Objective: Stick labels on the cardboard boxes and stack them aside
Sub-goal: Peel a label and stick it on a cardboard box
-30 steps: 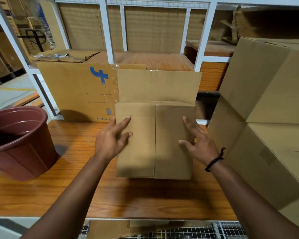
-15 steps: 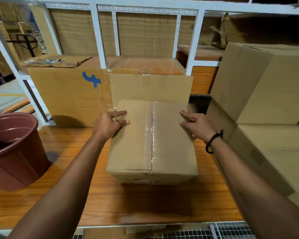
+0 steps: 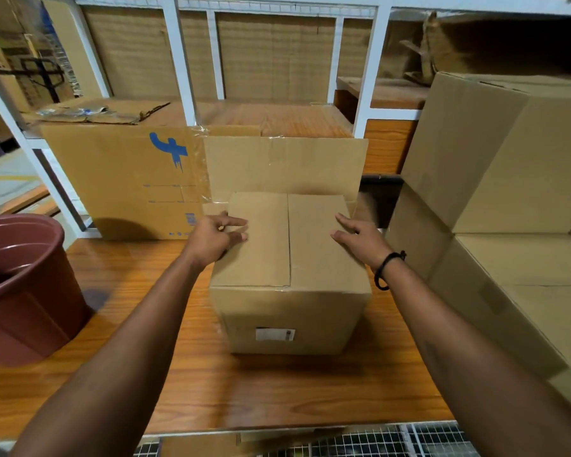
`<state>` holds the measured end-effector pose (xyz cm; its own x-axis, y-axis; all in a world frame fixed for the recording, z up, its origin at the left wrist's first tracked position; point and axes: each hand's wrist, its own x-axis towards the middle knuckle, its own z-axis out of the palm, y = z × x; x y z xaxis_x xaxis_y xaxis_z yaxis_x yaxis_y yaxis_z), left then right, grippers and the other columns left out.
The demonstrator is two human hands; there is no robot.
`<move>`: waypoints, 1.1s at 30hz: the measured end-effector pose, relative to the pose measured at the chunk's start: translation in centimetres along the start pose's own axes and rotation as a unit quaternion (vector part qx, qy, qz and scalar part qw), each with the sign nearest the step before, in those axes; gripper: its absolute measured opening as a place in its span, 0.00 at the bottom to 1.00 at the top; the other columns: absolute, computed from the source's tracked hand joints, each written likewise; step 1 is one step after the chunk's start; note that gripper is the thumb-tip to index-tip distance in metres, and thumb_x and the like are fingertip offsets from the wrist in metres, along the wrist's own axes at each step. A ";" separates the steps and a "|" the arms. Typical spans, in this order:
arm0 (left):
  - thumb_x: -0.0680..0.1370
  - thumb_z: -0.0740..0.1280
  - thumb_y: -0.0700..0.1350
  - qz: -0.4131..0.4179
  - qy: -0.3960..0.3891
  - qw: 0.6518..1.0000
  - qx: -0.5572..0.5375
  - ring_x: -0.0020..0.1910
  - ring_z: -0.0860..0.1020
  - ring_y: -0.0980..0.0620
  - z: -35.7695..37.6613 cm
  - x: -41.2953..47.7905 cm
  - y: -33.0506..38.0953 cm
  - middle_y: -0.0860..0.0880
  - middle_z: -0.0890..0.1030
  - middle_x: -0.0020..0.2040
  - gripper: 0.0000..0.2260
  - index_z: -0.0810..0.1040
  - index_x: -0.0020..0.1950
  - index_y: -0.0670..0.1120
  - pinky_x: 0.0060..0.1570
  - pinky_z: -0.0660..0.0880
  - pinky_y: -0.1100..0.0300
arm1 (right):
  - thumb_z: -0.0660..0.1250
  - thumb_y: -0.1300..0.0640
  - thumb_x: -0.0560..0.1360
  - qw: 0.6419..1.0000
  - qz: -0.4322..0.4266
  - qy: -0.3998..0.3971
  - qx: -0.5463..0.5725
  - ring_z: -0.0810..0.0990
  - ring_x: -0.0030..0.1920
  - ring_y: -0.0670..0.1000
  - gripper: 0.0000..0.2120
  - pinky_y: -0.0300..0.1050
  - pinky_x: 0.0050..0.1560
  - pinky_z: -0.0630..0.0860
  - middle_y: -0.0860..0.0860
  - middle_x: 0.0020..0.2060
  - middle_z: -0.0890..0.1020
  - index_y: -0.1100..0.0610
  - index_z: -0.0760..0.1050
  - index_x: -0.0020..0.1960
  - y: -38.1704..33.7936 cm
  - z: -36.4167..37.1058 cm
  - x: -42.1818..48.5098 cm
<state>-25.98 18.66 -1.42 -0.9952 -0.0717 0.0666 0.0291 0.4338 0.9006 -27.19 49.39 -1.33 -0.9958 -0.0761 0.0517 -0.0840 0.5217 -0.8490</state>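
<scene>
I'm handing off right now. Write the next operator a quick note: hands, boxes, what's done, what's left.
Left hand open at the left top edge of the small brown cardboard box; right hand open at its right top edge; neither grips.
The box stands on the wooden table.
Done: white label stuck on its near face.
Left: probably stack it aside, likely with the large cardboard boxes at right.

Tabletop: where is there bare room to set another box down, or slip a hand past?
The tabletop is bare in front of the labelled box, up to the near edge, and between that box and the maroon bucket. It is crowded on the right, where the stacked boxes leave a narrow gap, and behind, near the blue-printed box.
</scene>
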 end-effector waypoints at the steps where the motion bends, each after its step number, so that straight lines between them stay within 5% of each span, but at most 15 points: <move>1: 0.72 0.76 0.41 -0.002 -0.001 1.000 -0.002 0.76 0.63 0.54 0.1 0.1 -0.2 0.43 0.66 0.76 0.14 0.83 0.53 0.57 0.70 0.64 0.57 | 0.68 0.52 0.77 1.000 0.000 -0.002 -0.002 0.66 0.71 0.48 0.25 0.44 0.71 0.62 0.48 0.72 0.69 0.52 0.67 0.73 0.1 0.2 0.3; 6: 0.74 0.75 0.41 0.000 -0.016 1.000 -0.027 0.76 0.60 0.57 0.3 0.6 -1.9 0.43 0.72 0.72 0.10 0.84 0.54 0.51 0.66 0.61 0.63 | 0.67 0.53 0.77 1.000 0.027 -0.011 0.009 0.67 0.71 0.47 0.22 0.41 0.69 0.61 0.48 0.70 0.71 0.53 0.71 0.71 0.6 0.9 1.7; 10: 0.76 0.73 0.45 0.018 -0.031 0.999 -0.033 0.76 0.60 0.57 0.3 0.0 -2.1 0.46 0.74 0.70 0.11 0.83 0.57 0.50 0.71 0.59 0.58 | 0.66 0.50 0.78 0.999 0.021 -0.037 0.029 0.67 0.71 0.47 0.22 0.43 0.70 0.62 0.47 0.69 0.72 0.53 0.71 0.70 0.7 0.4 1.2; 13: 0.76 0.71 0.50 0.067 -0.037 0.992 -0.104 0.76 0.60 0.59 -0.3 -2.1 -2.5 0.51 0.78 0.66 0.12 0.84 0.58 0.49 0.73 0.61 0.54 | 0.61 0.32 0.73 0.996 -0.033 -0.072 0.037 0.67 0.71 0.47 0.31 0.42 0.69 0.62 0.47 0.68 0.73 0.50 0.72 0.68 0.5 -0.7 -1.5; 16: 0.72 0.69 0.65 0.137 -0.056 0.978 -0.150 0.76 0.61 0.60 -0.9 -4.9 -4.2 0.54 0.82 0.61 0.26 0.84 0.54 0.44 0.67 0.63 0.68 | 0.58 0.20 0.62 0.995 -0.068 -0.063 0.021 0.57 0.74 0.42 0.36 0.43 0.69 0.59 0.42 0.71 0.65 0.37 0.70 0.64 1.9 -1.2 -5.7; 19: 0.69 0.70 0.68 0.183 -0.090 0.970 -0.129 0.78 0.57 0.56 -0.8 -6.4 -6.3 0.54 0.79 0.65 0.31 0.81 0.60 0.45 0.73 0.58 0.58 | 0.66 0.24 0.61 0.996 -0.064 -0.049 -0.031 0.54 0.74 0.44 0.37 0.49 0.69 0.61 0.43 0.75 0.56 0.33 0.67 0.67 4.1 0.0 -8.9; 22: 0.66 0.75 0.65 0.182 -0.102 0.972 -0.107 0.79 0.56 0.51 -0.3 -6.6 -6.7 0.55 0.76 0.69 0.28 0.80 0.63 0.56 0.77 0.54 0.44 | 0.72 0.37 0.65 0.996 -0.055 0.012 -0.062 0.56 0.76 0.49 0.33 0.59 0.72 0.63 0.47 0.76 0.60 0.32 0.64 0.68 5.0 1.6 -9.0; 25: 0.63 0.77 0.64 0.160 -0.081 0.981 -0.077 0.78 0.55 0.58 0.2 -6.3 -5.9 0.63 0.75 0.67 0.26 0.77 0.60 0.68 0.77 0.55 0.47 | 0.74 0.42 0.68 0.995 -0.083 0.043 -0.040 0.59 0.75 0.48 0.30 0.59 0.71 0.66 0.46 0.73 0.66 0.31 0.65 0.65 5.2 2.1 -8.1; 28: 0.65 0.75 0.60 0.153 -0.053 0.985 -0.061 0.78 0.55 0.59 0.5 -6.3 -5.2 0.57 0.74 0.70 0.24 0.76 0.60 0.71 0.77 0.56 0.45 | 0.72 0.39 0.67 0.993 -0.090 0.060 -0.037 0.62 0.74 0.48 0.32 0.60 0.69 0.68 0.46 0.72 0.67 0.31 0.63 0.67 5.3 2.1 -7.4; 31: 0.67 0.72 0.67 0.171 0.002 0.985 -0.026 0.78 0.55 0.57 1.0 -7.8 -6.1 0.56 0.66 0.75 0.30 0.68 0.68 0.72 0.74 0.63 0.44 | 0.72 0.41 0.69 0.989 -0.097 0.078 -0.074 0.59 0.74 0.50 0.40 0.59 0.69 0.67 0.45 0.76 0.57 0.30 0.51 0.72 6.1 2.7 -8.2; 33: 0.68 0.67 0.72 0.198 0.043 0.978 0.047 0.79 0.52 0.50 1.8 -9.5 -7.7 0.52 0.52 0.81 0.38 0.54 0.75 0.72 0.71 0.64 0.43 | 0.72 0.41 0.68 0.972 -0.171 0.109 -0.116 0.59 0.74 0.49 0.47 0.50 0.63 0.72 0.48 0.78 0.47 0.32 0.43 0.74 7.7 3.6 -9.5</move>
<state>-16.91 17.64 -9.74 -0.8960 0.0453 0.4417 0.3981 0.5226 0.7540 -18.23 51.06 -10.27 -0.8901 -0.1112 0.4419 -0.3936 0.6763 -0.6226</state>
